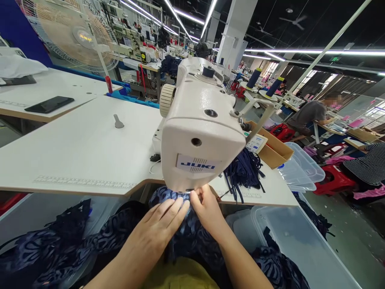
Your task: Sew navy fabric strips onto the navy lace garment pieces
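A white JUKI sewing machine [201, 132] stands in front of me, its head hiding the needle area. Under it lies a navy patterned garment [188, 224], shiny and lace-like, which drapes down toward my lap. My left hand [159, 222] rests flat on the cloth, fingers stretched toward the needle area. Close beside it, my right hand [209, 210] pinches the garment's edge between thumb and fingers just under the machine head. The exact spot it grips is partly hidden.
Navy straps [245, 168] are heaped right of the machine, near a cardboard box [275, 148]. Plastic bins [313, 241] with navy pieces flank me. A grey metal piece [118, 121] and a phone [50, 104] lie left. A fan [72, 34] and co-workers are beyond.
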`<state>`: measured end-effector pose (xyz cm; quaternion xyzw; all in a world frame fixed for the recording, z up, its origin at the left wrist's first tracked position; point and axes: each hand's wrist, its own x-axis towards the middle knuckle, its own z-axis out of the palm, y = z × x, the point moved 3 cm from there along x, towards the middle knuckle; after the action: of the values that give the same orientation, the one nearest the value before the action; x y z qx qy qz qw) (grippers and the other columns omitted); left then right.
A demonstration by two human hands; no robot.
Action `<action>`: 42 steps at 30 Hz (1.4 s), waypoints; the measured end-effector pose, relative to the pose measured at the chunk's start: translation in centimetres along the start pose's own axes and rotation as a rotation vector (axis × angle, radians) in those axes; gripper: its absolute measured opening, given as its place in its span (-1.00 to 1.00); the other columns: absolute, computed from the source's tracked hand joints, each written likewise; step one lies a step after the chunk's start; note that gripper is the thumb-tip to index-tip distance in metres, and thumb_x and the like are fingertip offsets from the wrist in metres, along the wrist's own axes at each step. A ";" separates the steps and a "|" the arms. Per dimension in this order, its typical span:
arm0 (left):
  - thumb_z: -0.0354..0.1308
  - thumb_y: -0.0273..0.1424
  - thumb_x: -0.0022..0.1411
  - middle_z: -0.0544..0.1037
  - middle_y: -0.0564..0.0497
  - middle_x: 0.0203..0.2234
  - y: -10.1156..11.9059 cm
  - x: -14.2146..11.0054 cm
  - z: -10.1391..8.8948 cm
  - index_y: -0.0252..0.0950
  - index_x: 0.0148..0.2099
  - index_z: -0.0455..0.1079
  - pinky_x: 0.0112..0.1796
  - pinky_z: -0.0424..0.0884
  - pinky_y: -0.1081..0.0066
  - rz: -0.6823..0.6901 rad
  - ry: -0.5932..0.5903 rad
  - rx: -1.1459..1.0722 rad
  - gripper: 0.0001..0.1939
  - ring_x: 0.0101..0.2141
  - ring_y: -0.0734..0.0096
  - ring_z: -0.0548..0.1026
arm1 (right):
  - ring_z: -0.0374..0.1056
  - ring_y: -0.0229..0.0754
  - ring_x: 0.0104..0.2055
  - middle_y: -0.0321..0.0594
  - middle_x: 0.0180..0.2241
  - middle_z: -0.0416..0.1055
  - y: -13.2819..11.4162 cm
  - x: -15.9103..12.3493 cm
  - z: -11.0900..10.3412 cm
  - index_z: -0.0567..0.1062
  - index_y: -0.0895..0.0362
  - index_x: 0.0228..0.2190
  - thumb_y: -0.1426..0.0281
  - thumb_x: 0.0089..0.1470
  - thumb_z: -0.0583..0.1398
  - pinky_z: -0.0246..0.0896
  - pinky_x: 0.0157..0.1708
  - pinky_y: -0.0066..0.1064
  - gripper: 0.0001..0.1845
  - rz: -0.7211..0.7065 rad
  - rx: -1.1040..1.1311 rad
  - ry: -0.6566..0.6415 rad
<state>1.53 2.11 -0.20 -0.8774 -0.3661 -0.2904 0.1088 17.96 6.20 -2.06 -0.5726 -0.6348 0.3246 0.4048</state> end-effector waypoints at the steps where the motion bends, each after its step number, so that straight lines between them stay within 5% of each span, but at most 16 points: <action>1: -0.25 -0.56 0.33 0.50 0.06 0.02 0.1 -0.1 0.2 -0.27 0.10 0.35 0.08 0.11 0.42 0.014 -0.002 0.006 -0.55 0.03 0.44 0.34 | 0.29 -0.26 -0.43 -0.39 -0.48 0.28 0.0 0.0 0.0 0.27 0.08 -0.29 0.40 0.16 0.05 0.14 -0.37 -0.45 -0.95 0.004 -0.004 0.007; 12: -0.14 -0.48 0.29 0.45 0.11 0.08 0.7 -0.3 1.0 -0.21 0.12 0.34 0.09 0.04 0.26 -0.204 -0.069 -0.008 -0.58 0.03 0.40 0.40 | 0.28 -0.16 -0.43 -0.32 -0.50 0.33 -0.4 1.2 -0.4 0.23 0.05 -0.41 0.40 0.08 0.03 0.07 -0.41 -0.40 -0.97 0.042 -0.216 0.058; 42: -0.10 -0.50 0.28 0.51 0.07 0.01 0.3 0.1 1.2 -0.22 0.07 0.39 0.02 0.10 0.33 -0.155 -0.042 -0.012 -0.61 0.00 0.40 0.41 | 0.30 -0.13 -0.37 -0.28 -0.48 0.35 -0.1 1.1 -0.2 0.26 0.06 -0.43 0.39 0.13 0.03 0.09 -0.38 -0.39 -0.91 0.055 -0.238 0.032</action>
<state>2.29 2.42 -1.13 -0.8529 -0.4334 -0.2817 0.0730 18.12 7.22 -1.72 -0.6390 -0.6462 0.2490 0.3348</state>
